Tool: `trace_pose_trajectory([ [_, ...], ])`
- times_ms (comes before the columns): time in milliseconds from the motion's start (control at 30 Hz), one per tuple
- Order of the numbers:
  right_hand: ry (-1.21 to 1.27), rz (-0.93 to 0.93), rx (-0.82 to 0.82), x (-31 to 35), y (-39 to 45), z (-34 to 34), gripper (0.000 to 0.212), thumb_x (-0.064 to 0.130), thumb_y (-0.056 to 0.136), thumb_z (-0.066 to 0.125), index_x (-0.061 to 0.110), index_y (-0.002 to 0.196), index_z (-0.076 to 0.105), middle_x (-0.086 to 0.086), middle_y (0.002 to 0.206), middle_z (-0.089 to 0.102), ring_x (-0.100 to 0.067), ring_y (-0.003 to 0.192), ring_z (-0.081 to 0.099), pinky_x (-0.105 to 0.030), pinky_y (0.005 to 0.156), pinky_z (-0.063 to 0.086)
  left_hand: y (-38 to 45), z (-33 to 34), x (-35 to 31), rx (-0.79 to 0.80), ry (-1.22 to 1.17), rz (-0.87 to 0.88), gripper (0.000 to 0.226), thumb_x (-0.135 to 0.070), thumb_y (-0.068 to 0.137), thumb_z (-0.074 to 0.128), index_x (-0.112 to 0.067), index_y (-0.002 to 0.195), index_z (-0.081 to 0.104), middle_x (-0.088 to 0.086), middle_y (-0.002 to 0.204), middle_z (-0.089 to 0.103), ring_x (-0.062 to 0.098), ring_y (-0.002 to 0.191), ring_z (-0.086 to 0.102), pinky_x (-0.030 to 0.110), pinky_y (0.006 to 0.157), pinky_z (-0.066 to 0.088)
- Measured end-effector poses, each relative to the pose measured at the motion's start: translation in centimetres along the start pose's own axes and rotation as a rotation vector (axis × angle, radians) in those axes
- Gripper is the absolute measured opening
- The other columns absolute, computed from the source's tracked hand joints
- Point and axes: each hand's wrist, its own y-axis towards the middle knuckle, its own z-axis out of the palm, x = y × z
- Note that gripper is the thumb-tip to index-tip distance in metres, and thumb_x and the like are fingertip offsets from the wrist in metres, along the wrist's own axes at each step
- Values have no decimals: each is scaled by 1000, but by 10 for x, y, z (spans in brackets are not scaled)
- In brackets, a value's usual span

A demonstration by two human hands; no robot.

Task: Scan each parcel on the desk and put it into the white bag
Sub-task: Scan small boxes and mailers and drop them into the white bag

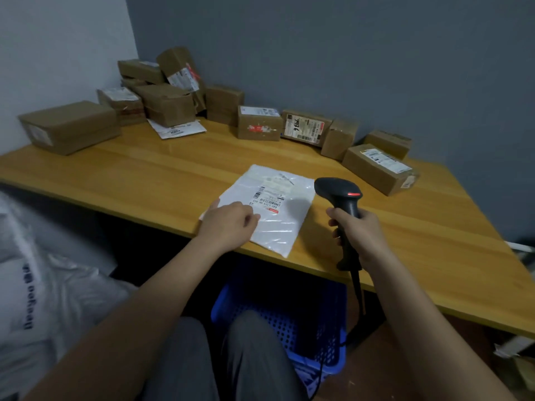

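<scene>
A flat white plastic mailer (pixel 278 215) with a barcode label lies at the near edge of the wooden desk (pixel 144 175). My left hand (pixel 228 224) rests on its near left corner, fingers curled over the edge. My right hand (pixel 359 233) grips the handle of a black barcode scanner (pixel 340 192), whose head points at the mailer's label and shows a red light. The white bag (pixel 37 285) with dark lettering sits on the floor at the lower left.
Several brown cardboard parcels are piled at the desk's back left (pixel 162 94) and lined along the back wall toward the right (pixel 379 169). A second white mailer (pixel 176 130) lies under the pile. A blue perforated crate (pixel 289 322) stands under the desk; the scanner cable hangs over it.
</scene>
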Motion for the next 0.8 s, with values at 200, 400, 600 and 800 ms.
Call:
trace_pose_trajectory([
  [200, -24, -27, 41, -2, -14, 3, 13, 21, 89, 68, 10, 91, 61, -10, 85, 64, -18, 63, 55, -29, 56, 45, -16, -5, -2, 224, 300, -185, 94, -88, 75, 28, -24, 143, 35, 6, 148, 36, 27, 139, 31, 56, 114, 7],
  [400, -3, -44, 45, -1, -20, 0, 16, 22, 88, 69, 8, 92, 63, -9, 84, 64, -18, 63, 55, -29, 56, 46, 8, -32, 20, 313, 449, -259, 66, -47, 98, 43, -32, 153, 9, 3, 162, 5, 30, 148, 1, 56, 117, 3],
  [600, 8, -45, 54, 3, -15, -2, 16, 22, 90, 68, 9, 95, 62, -10, 87, 63, -18, 64, 56, -27, 55, 46, 16, -11, 5, 108, 206, -72, 51, -35, 102, 33, -33, 152, 20, 8, 155, 27, 33, 139, 23, 43, 111, 25],
  [800, -10, -25, 81, 4, -10, 4, 16, 23, 90, 68, 10, 96, 62, -10, 88, 63, -18, 66, 56, -27, 56, 47, 18, 8, 2, 303, 61, -103, 59, -69, 93, 22, -42, 144, 34, 0, 160, 16, 25, 148, 6, 52, 117, 0],
])
